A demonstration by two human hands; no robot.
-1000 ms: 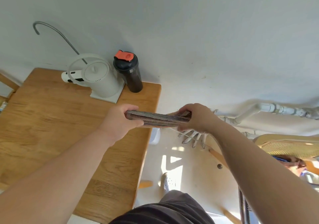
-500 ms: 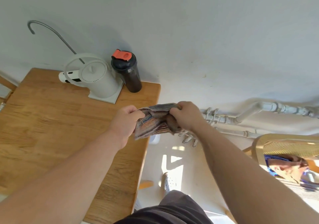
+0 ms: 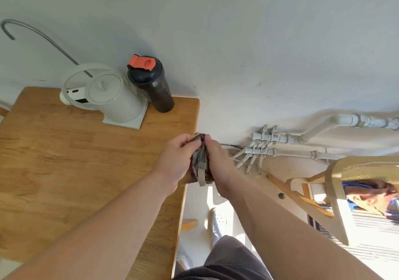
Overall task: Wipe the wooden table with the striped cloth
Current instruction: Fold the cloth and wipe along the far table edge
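Observation:
The striped cloth (image 3: 199, 162) is folded into a narrow bundle and pressed between my two palms, just past the right edge of the wooden table (image 3: 64, 161). My left hand (image 3: 176, 161) grips it from the left. My right hand (image 3: 217, 163) grips it from the right. A pale loop of the cloth hangs below my hands. The bundle is held in the air and does not touch the tabletop.
A white kettle (image 3: 108, 98) on its base and a dark shaker bottle (image 3: 154, 85) with an orange cap stand at the table's far right corner against the wall. White pipes (image 3: 280, 143) run along the wall at right. A wooden chair (image 3: 336, 193) stands on the right.
The cloth was stretched flat between my hands a second ago. My hands have come together and folded it into a tight bundle between the palms.

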